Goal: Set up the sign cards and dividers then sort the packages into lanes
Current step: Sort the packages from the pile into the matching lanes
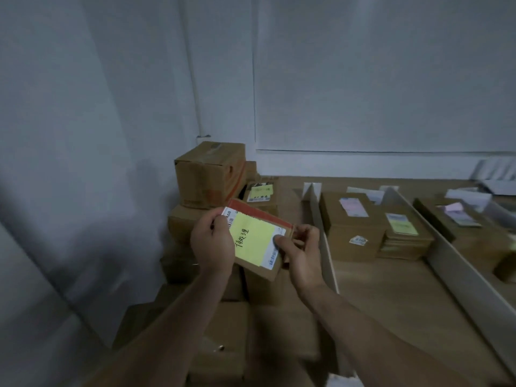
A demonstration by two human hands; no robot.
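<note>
I hold a small cardboard package [258, 265] with a white label and a yellow handwritten note [251, 241] in front of me, above a heap of boxes. My left hand [210, 244] grips its left edge. My right hand [300, 252] grips the right edge, thumb pressed on the label. To the right, two white dividers [325, 241] [458, 261] split the wooden table [391, 289] into lanes. Flat packages [351, 227] [405, 233] lie in the middle lane, and more packages [463, 227] lie in the right lane.
A pile of cardboard boxes [209, 174] is stacked in the corner at left, reaching down under my arms. White folded sign cards [312, 188] stand at the far ends of the dividers. Grey walls close off the left and back.
</note>
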